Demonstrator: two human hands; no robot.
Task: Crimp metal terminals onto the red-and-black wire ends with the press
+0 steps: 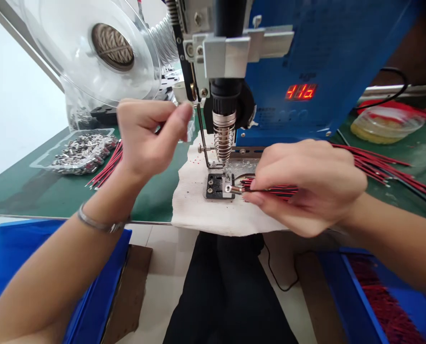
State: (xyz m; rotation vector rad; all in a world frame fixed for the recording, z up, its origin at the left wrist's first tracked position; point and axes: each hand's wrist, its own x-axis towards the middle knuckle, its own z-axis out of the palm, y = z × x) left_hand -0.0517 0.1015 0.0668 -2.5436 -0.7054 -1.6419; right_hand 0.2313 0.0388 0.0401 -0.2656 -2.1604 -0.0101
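Observation:
My right hand pinches a thin wire that ends in a small metal connector. The connector's round end lies over the black metal fixture, below the spring-wrapped tip of a soldering machine. Under that hand, a bundle of red and black wires rests on a whitish cloth. Raised to the left of the machine, my left hand is closed, thumb against the curled fingers. Whatever may be inside it is hidden.
A clear tray of metal connectors stands at left beside more red wires. The blue machine housing has a red digital display. At right are red wires and a clear plastic tub. Blue bins flank my legs.

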